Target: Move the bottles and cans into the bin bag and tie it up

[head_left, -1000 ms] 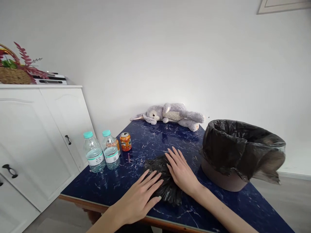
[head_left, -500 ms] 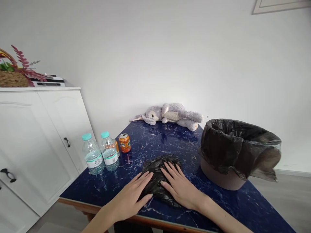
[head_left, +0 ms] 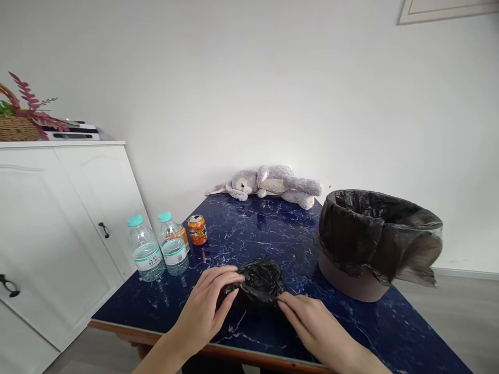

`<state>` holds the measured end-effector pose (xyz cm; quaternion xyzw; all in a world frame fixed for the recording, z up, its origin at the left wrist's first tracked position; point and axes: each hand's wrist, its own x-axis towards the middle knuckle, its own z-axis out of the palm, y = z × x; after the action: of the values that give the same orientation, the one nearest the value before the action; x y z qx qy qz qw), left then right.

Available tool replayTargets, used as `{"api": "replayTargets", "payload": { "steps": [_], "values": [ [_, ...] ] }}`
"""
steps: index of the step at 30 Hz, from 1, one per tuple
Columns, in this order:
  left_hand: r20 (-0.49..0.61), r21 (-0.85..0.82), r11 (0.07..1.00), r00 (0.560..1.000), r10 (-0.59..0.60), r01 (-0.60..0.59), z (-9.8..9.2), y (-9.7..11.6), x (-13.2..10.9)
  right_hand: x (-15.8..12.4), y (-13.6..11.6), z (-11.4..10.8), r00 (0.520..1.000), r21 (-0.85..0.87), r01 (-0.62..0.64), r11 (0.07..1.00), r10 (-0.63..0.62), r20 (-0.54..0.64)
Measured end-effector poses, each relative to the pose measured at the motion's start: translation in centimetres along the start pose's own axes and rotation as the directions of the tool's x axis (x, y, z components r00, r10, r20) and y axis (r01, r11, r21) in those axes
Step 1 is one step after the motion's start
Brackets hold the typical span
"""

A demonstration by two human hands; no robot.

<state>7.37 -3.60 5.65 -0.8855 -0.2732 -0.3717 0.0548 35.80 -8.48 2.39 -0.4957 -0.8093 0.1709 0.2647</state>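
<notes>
Two hands [head_left: 206, 311], crumpled glossy plastic bag [head_left: 259, 280]

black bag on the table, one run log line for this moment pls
left hand: grips black bag | right hand: pinches bag edge | bag: bunched on blue table | lined bin: right

Looking forward and slightly down from head height, close over the near edge of the blue marble table [head_left: 351, 332], facing the white wall [head_left: 249, 93]; taking in the white cabinet [head_left: 58, 208] at left.
</notes>
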Motion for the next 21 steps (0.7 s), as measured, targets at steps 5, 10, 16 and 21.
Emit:
{"api": "replayTargets", "payload": {
  "steps": [5,10,16,21],
  "values": [
    [0.112,0.078,0.965,0.964,0.242,-0.251,1.3,3.0,1.2,4.4,3.0,-0.1,0.998,0.152,-0.067,0.986,0.065,0.016],
    [0.400,0.139,0.978,0.912,0.088,-0.155,4.7,1.8,1.7,9.0,6.3,0.1,0.990,0.118,-0.144,0.982,0.143,0.022],
    [0.533,0.087,0.995,0.842,-0.084,0.044,7.2,-1.1,1.7,8.9,4.5,0.3,0.947,-0.043,-0.247,0.968,0.232,-0.221],
    [0.568,0.078,0.994,0.816,-0.108,0.077,8.5,-1.3,1.7,5.8,0.2,3.3,0.982,-0.245,-0.111,0.963,0.069,-0.173]
  ]
}}
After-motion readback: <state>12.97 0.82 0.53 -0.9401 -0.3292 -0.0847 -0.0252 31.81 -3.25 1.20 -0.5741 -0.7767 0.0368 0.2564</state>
